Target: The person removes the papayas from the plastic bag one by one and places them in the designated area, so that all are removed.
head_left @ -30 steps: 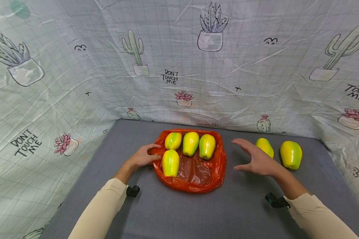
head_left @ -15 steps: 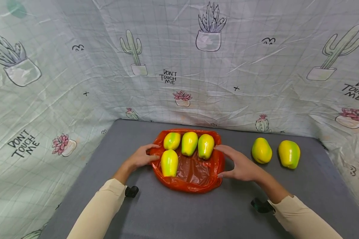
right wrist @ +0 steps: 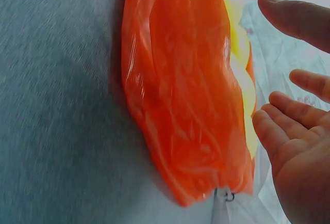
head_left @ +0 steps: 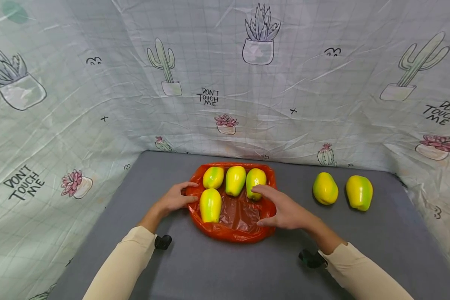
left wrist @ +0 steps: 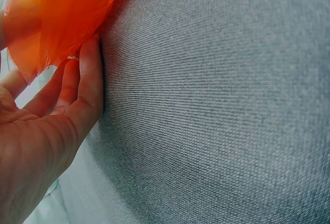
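Observation:
A red-orange plastic bag (head_left: 232, 236) lies on the table with its mouth spread wide and its rim rolled down. Inside it sit several glossy yellow-green fruits (head_left: 235, 180), shaped like papayas. At the bag's left side my left hand (head_left: 172, 199) touches the rim with thumb and fingers spread; in the left wrist view its fingertips (left wrist: 92, 59) reach against the orange plastic. My right hand (head_left: 286, 210) hovers over the bag's right side, fingers and thumb apart, nothing between them. It partly overlaps the rightmost fruit in the bag in the head view.
Two more yellow-green fruits, one nearer the bag (head_left: 325, 188) and one farther right (head_left: 359, 193), lie on the grey table (head_left: 210, 271). A cactus-print cloth (head_left: 225, 75) stands as a wall behind and along both sides.
My right hand has moved left from beside the loose fruits to over the bag's right part. My left hand has stayed at the bag's left rim. The fruits lie as before.

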Action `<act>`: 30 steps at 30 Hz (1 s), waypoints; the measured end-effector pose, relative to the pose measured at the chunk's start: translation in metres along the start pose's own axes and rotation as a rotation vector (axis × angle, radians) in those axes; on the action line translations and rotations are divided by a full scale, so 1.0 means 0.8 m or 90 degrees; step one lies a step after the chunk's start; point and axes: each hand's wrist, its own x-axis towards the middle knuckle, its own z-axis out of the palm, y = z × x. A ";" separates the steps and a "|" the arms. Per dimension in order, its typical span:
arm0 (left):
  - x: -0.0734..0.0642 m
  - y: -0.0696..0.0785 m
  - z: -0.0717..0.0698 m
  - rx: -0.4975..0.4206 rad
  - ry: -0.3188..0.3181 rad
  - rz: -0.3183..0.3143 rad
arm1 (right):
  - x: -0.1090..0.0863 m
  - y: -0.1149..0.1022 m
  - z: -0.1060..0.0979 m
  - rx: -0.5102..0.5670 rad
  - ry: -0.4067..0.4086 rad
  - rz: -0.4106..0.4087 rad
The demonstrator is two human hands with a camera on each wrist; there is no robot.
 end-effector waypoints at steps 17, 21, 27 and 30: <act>0.002 0.001 -0.001 0.009 -0.003 0.007 | 0.039 -0.015 0.047 0.012 -0.019 -0.045; 0.003 0.000 -0.001 0.011 0.000 0.003 | 0.047 -0.019 0.056 0.009 -0.022 -0.044; 0.003 -0.003 -0.001 0.024 0.006 0.005 | 0.062 -0.028 0.076 -0.024 -0.032 -0.036; 0.002 -0.003 0.000 0.027 0.007 0.006 | 0.068 -0.033 0.087 -0.037 -0.031 -0.029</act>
